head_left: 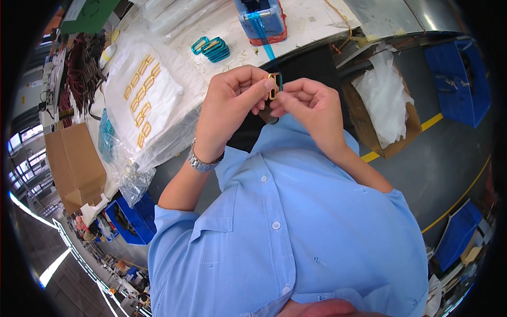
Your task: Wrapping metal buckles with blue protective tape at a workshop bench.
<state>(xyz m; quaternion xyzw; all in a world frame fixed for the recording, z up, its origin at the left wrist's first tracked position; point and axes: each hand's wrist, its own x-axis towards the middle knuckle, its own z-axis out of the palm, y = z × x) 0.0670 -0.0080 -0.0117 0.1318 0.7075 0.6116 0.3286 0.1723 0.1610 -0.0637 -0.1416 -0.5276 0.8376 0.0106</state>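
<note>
Between my two hands, in front of the table edge, is a small gold rectangular buckle [273,85]. My left hand [229,98] pinches it from the left between thumb and fingers. My right hand [316,108] is closed at its right side, where a thin strip of blue film [269,52] lies along the buckle. That film comes down from a blue tape dispenser [270,26] on the table. A small stack of blue-covered rectangular buckles [215,51] sits left of the dispenser. Rows of bare gold buckles [141,95] lie on a white sheet [168,98] farther left.
A cardboard box of white plastic [383,100] stands on the floor to the right, with a blue bin [459,87] beyond it. Crumpled clear plastic [132,177], an open carton [74,164] and another blue bin [129,219] are at the left.
</note>
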